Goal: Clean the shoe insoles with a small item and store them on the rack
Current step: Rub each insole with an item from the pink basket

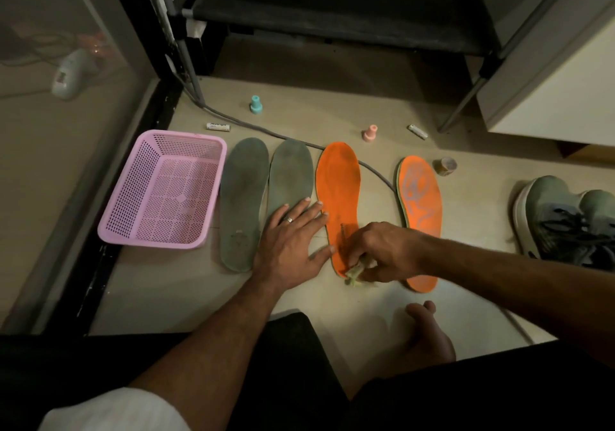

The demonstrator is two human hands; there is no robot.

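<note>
Four insoles lie side by side on the floor: two grey-green ones (244,197) (290,177) on the left, a plain orange one (337,184) in the middle, and an orange one with a grey print (420,197) on the right. My left hand (293,241) lies flat with fingers spread, over the heel of the second grey insole and touching the left edge of the plain orange insole. My right hand (382,251) pinches a small pale yellow-green cloth (357,272) against the heel end of that orange insole. The dark shoe rack (332,14) stands behind.
A pink mesh basket (166,191) sits left of the insoles. On the floor beyond lie a grey cable (253,124), two batteries (218,127) (418,131), a teal stopper (256,104), a pink stopper (370,133) and a tape roll (445,165). Grey-green sneakers (565,221) stand at right; my bare foot (429,334) is in front.
</note>
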